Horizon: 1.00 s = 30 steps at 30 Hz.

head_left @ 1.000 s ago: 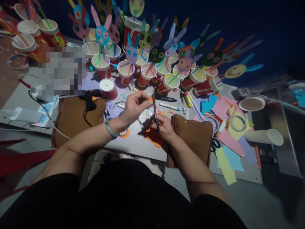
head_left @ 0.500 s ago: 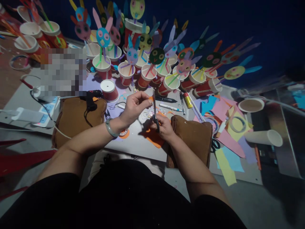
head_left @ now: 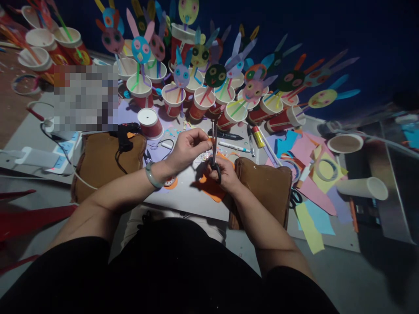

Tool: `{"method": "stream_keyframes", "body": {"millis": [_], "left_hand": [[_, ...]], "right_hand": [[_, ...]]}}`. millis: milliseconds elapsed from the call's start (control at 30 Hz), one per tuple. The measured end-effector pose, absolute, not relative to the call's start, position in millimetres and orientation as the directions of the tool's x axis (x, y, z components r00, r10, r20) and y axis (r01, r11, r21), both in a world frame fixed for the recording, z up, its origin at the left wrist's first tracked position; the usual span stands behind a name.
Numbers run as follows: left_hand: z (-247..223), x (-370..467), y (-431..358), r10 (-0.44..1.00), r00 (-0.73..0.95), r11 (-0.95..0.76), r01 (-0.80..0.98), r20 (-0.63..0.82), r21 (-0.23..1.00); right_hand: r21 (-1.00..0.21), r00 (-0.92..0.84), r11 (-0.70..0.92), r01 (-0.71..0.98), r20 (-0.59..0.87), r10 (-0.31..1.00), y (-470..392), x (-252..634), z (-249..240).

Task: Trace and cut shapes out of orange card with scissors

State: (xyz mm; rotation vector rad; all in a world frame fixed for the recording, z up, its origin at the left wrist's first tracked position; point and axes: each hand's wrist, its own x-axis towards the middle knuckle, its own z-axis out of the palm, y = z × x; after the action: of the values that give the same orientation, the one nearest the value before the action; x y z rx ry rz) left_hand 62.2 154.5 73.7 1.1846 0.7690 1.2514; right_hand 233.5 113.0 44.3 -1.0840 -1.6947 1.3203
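Observation:
My right hand (head_left: 223, 171) grips a pair of scissors (head_left: 214, 146) by the dark handles, with the blades pointing away from me. My left hand (head_left: 190, 150) pinches a small piece of orange paper (head_left: 212, 141) beside the blades; most of that piece is hidden by fingers and scissors. Below the right hand, a larger sheet of orange paper (head_left: 214, 192) lies on the white table (head_left: 186, 203). Tiny paper scraps are scattered on the tabletop under my hands. A marker (head_left: 234, 146) and a black pen (head_left: 231, 136) lie just beyond the scissors.
Brown cushions (head_left: 111, 168) (head_left: 265, 187) rest on both sides of my forearms. Red paper cups (head_left: 203, 104) holding straw rabbits with paper faces crowd the back. Coloured paper (head_left: 304, 148) and tape (head_left: 325, 169) lie at the right. A power strip (head_left: 67, 152) stands at the left.
The scissors have turned slightly and their blades are now a bit more upright and farther right. My left hand has shifted slightly to the right, still pinching the orange piece.

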Motion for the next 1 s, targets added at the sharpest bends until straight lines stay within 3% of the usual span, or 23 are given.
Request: {"method": "stream_keyframes", "body": {"millis": [1000], "left_hand": [[76.2,61.6,155.8,0.973,0.186,-0.073,-0.324,0.139,0.943]], "right_hand": [[-0.964,-0.371,0.151,0.219,0.061,0.926,115.5,232.9,50.0]]}}
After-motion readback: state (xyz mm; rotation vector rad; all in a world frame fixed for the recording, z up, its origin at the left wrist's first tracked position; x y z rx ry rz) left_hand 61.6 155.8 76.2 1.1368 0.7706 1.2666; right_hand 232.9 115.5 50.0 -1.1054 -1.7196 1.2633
